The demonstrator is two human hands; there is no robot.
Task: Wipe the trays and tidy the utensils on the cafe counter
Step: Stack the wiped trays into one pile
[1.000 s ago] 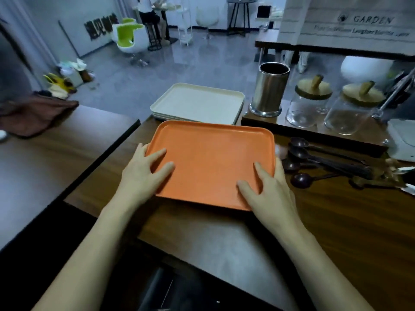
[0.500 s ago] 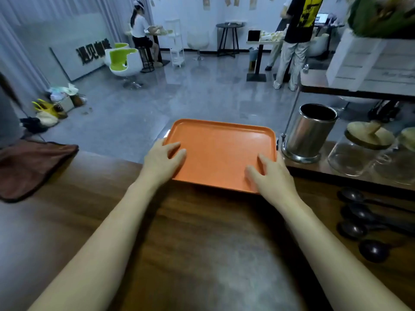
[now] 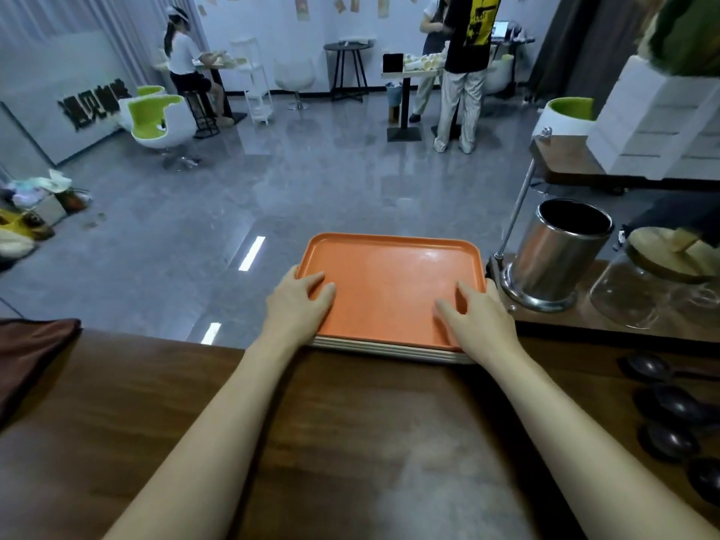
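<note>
An orange tray (image 3: 389, 282) lies on top of a stack of cream trays (image 3: 389, 350) at the far edge of the dark wooden counter (image 3: 350, 442). My left hand (image 3: 298, 305) grips the tray's near left corner, fingers on its surface. My right hand (image 3: 477, 319) holds the near right corner the same way. Several dark spoons (image 3: 678, 411) lie on the counter at the right. A brown cloth (image 3: 27, 356) rests at the left edge.
A steel utensil holder (image 3: 553, 255) stands just right of the trays, with a glass jar with a wooden lid (image 3: 658, 282) beside it. A white planter box (image 3: 658, 118) sits on a raised shelf. People stand and sit in the room beyond the counter.
Both hands have carried the orange tray away from me and set it on the cream stack at the counter's far edge. My view has tilted up toward the room.
</note>
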